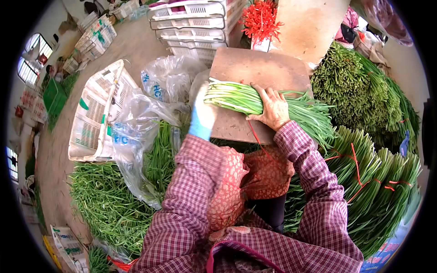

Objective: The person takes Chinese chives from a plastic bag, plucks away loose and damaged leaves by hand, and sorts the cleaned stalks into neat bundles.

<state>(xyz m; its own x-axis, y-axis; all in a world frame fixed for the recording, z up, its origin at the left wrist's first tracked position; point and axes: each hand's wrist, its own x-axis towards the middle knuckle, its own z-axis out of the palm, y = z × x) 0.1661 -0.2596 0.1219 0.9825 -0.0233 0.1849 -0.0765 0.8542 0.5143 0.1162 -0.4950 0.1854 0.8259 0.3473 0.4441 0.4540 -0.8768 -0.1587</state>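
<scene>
A bunch of garlic chives (pixel 234 96) lies across a brown board (pixel 255 63), its pale cut ends to the left and green leaves spreading right. My right hand (pixel 273 108), bare, grips the bunch around its middle, thumb on the near side. By the pale ends is my left hand (pixel 204 107) in a white and blue glove; motion smears its fingers, so their hold is unclear. A thin red tie (pixel 255 133) hangs from under the bunch over the board's near edge.
Tied chive bundles (pixel 364 168) and a large stack of chives (pixel 359 82) stand at right. Loose greens (pixel 109 200) lie at left, below a white crate (pixel 98 118) and plastic bags (pixel 136 127). Red ties (pixel 261 20) and stacked white crates (pixel 191 34) are beyond the board.
</scene>
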